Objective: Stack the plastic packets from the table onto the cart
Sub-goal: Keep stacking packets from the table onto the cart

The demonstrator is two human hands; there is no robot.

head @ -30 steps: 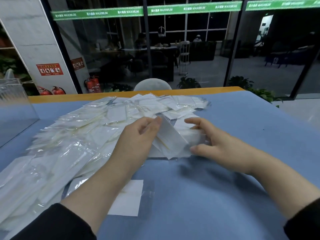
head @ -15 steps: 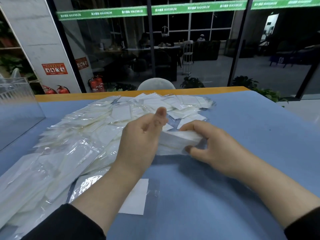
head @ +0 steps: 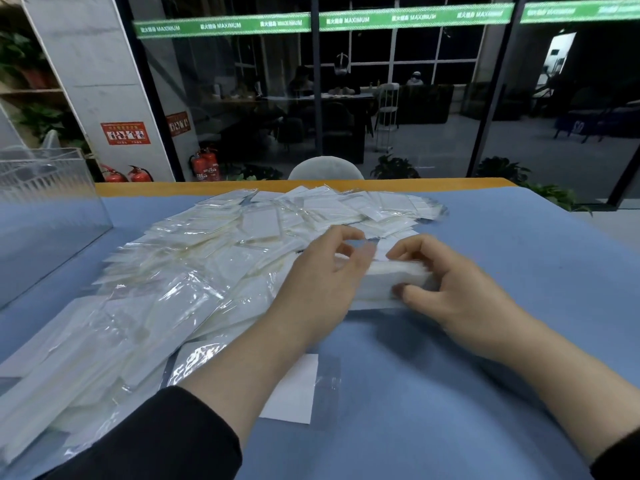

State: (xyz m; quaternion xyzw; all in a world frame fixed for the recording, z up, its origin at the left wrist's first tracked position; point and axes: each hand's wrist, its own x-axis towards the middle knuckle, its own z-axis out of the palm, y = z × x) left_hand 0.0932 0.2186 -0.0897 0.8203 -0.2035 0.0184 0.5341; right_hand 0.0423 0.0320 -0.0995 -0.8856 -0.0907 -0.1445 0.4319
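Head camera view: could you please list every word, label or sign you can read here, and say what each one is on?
"MAXIMUM", repeated along the green band across the glass wall; the characters before each word are too blurred to read.
Red sign on the pillar: print too small to read.
Second red sign behind the glass: unreadable.
Fire extinguishers: labels too small to read.
Plastic packets on the table: no print visible.

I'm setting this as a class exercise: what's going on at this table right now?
A person is gathering plastic packets. Both hands hold a small bundle just above the blue table: the right hand grips its right end and the left hand curls round its left end. A big pile still lies to the left, and one packet lies alone near the left forearm. No cart is in view.
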